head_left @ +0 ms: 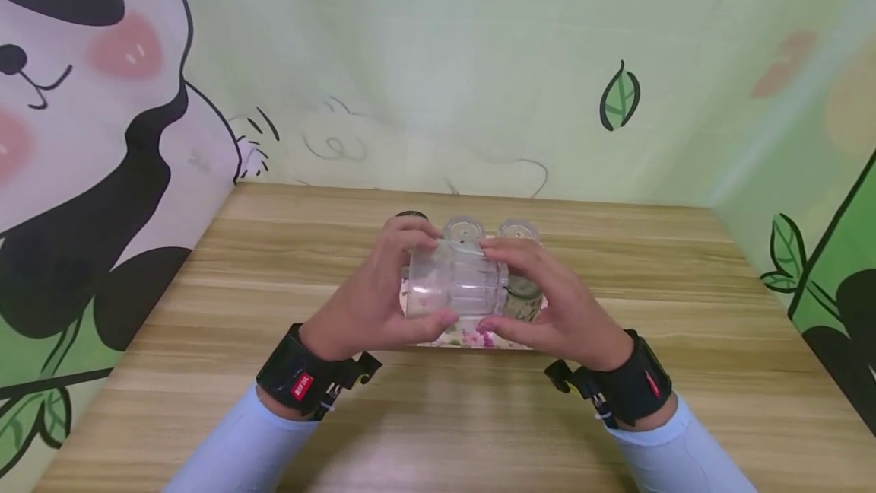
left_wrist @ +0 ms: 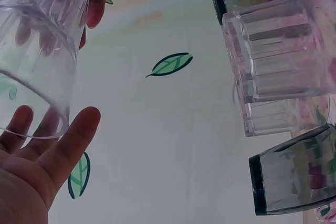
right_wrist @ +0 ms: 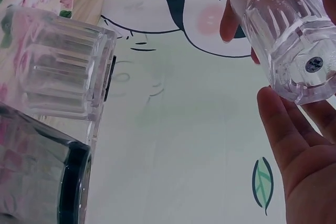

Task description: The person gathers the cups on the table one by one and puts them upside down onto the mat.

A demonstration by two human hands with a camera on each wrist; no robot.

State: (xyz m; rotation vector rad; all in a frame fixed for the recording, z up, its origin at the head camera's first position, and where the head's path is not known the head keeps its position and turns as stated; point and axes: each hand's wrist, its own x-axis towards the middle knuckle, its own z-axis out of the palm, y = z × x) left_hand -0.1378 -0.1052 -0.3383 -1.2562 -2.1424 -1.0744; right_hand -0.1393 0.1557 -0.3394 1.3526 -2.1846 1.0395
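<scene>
A clear faceted cup (head_left: 455, 280) is held on its side above the floral tray (head_left: 472, 338) by both hands. My left hand (head_left: 366, 299) grips its wider rim end, with the thumb below and the fingers over the top. At the base end, my right hand (head_left: 568, 310) holds it between thumb and fingers. In the right wrist view a small dark round mark shows on the cup's base (right_wrist: 314, 65). Behind the hands, upside-down clear cups (head_left: 464, 228) and a smoky grey cup (head_left: 524, 301) stand on the tray, partly hidden.
Another dark-based cup (head_left: 412, 214) shows just past the left fingers. The wood-grain table (head_left: 287, 249) runs back to a printed cloth backdrop (head_left: 424, 97) with a panda and leaves, which also closes off both sides.
</scene>
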